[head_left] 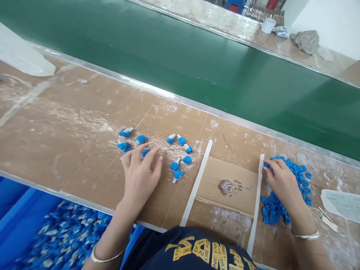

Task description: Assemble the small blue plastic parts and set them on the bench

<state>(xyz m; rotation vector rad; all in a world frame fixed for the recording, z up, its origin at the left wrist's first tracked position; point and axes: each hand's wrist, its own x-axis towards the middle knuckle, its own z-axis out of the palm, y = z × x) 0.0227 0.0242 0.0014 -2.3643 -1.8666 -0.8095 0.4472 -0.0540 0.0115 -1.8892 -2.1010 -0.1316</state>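
My left hand (pixel 140 172) is over the board at left of centre, fingers apart and curled downward. Just by its fingertips lies a small blue piece with a pale tab (pixel 145 153), and several like it are scattered around. Another loose group of tabbed blue pieces (pixel 178 174) sits between that hand and a white strip (pixel 197 183). At the right, my right hand (pixel 284 183) reaches across a pile of small blue pieces (pixel 274 210). Its thumb and forefinger pinch a small blue piece (pixel 266 164) beside the second white strip (pixel 256 202).
Between the strips lies a cardboard sheet (pixel 210 183) with a wet, glue-like blob (pixel 226 186). Tweezers (pixel 326 219) and a white plastic piece (pixel 341 204) lie far right. A green belt (pixel 180 67) runs behind. Below the left edge, a blue-lined container holds many tabbed pieces (pixel 70 232).
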